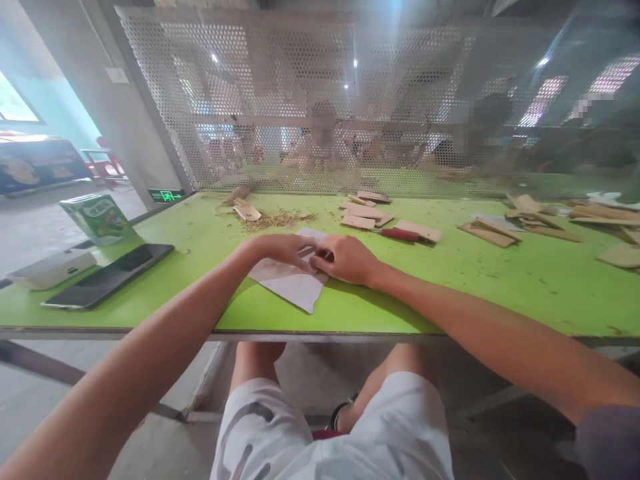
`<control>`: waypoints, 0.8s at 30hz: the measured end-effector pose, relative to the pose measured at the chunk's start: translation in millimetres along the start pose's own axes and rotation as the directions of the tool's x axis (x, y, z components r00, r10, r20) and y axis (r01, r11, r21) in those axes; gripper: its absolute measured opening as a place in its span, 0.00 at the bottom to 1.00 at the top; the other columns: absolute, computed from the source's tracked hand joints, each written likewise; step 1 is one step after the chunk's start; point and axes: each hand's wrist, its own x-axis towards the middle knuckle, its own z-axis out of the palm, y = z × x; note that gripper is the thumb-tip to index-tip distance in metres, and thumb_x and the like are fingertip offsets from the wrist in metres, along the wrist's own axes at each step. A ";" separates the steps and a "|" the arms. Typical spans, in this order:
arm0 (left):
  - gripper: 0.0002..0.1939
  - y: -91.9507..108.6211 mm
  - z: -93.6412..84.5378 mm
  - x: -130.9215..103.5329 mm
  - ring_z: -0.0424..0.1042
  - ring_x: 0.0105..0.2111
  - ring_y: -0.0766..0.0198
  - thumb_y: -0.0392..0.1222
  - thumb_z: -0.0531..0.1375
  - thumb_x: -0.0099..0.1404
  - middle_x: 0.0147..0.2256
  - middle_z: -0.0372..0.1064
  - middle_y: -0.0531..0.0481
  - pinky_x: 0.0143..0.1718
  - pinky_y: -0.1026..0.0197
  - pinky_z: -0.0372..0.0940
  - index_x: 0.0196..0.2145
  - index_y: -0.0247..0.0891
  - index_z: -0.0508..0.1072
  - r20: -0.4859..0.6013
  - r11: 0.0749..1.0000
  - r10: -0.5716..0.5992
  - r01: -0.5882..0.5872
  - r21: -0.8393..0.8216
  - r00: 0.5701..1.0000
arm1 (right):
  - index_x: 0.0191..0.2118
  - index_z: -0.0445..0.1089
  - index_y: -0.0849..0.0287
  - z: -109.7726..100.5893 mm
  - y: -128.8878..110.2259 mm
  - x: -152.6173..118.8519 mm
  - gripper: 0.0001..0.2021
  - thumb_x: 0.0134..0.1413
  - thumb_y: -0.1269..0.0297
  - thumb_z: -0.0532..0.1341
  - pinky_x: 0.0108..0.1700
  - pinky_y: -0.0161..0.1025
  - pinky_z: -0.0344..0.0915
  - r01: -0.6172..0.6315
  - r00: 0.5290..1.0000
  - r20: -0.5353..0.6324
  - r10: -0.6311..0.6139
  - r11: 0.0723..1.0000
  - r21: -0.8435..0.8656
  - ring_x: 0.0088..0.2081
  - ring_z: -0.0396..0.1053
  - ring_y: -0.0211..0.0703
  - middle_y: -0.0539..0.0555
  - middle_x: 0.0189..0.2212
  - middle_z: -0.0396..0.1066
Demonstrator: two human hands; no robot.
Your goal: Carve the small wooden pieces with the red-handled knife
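Note:
A whitish sheet of paper (pixel 287 283) lies on the green table near its front edge, with an uneven corner toward me. My left hand (pixel 285 250) rests over its upper part, thumb and fingers closed on the paper. From the right, my right hand (pixel 347 259) meets it with curled fingers, thumb and forefinger pinched at the sheet. The fingertips of both hands come together above the paper, and they hide part of it. Whether something small sits between them I cannot make out.
Behind my hands lie thin wooden pieces (pixel 363 217), a red-handled tool (pixel 400 234) and wood shavings (pixel 280 219). More wooden pieces (pixel 537 217) are at right. A phone (pixel 110 275), a white case (pixel 53 268) and a green box (pixel 97 219) stand left. A perforated metal screen (pixel 300 100) closes off the back.

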 end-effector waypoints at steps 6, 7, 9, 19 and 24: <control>0.46 1.2 -0.3 0.2 0.60 0.58 0.49 0.68 0.57 0.55 0.65 0.52 0.45 0.56 0.55 0.55 0.66 0.47 0.50 -0.026 1.000 0.003 -0.002 0.010 1.000 | 0.33 0.75 0.60 1.8 -1.5 2.1 0.14 0.58 0.57 0.57 0.31 0.37 0.54 -0.101 0.994 -0.042 0.098 0.992 -0.072 0.32 0.69 0.42 0.56 0.33 0.75; 0.46 1.2 -0.3 0.3 0.61 0.57 0.49 0.67 0.58 0.56 0.64 0.55 0.45 0.55 0.56 0.57 0.66 0.47 0.51 -0.020 1.000 0.012 -0.012 0.005 1.000 | 0.33 0.75 0.60 2.0 -2.0 2.0 0.13 0.58 0.58 0.57 0.31 0.36 0.54 -0.061 0.998 -0.033 0.059 0.996 -0.060 0.32 0.69 0.42 0.56 0.33 0.75; 0.44 1.2 -0.2 0.3 0.64 0.55 0.51 0.65 0.58 0.57 0.62 0.59 0.46 0.53 0.58 0.59 0.66 0.48 0.51 -0.014 0.999 0.046 -0.046 -0.004 0.999 | 0.33 0.75 0.59 2.1 -2.8 1.6 0.13 0.58 0.58 0.57 0.32 0.36 0.55 0.004 1.000 -0.010 -0.004 1.000 -0.012 0.32 0.69 0.40 0.54 0.32 0.75; 0.44 0.6 -0.5 -0.3 0.65 0.54 0.50 0.66 0.58 0.56 0.61 0.60 0.47 0.53 0.57 0.58 0.65 0.49 0.52 -0.017 0.999 0.036 -0.036 -0.010 0.999 | 0.33 0.75 0.59 1.9 -2.1 -0.4 0.13 0.58 0.57 0.56 0.31 0.36 0.54 -0.005 1.000 -0.028 0.005 1.000 -0.012 0.31 0.68 0.40 0.54 0.31 0.75; 0.47 -2.7 0.9 1.6 0.60 0.58 0.47 0.70 0.56 0.54 0.65 0.53 0.45 0.55 0.55 0.56 0.66 0.48 0.52 -0.024 1.000 -0.012 0.012 0.007 1.000 | 0.33 0.76 0.61 1.8 3.7 2.2 0.15 0.58 0.56 0.56 0.31 0.36 0.54 -0.134 0.990 -0.051 0.132 0.990 -0.041 0.31 0.68 0.41 0.57 0.32 0.75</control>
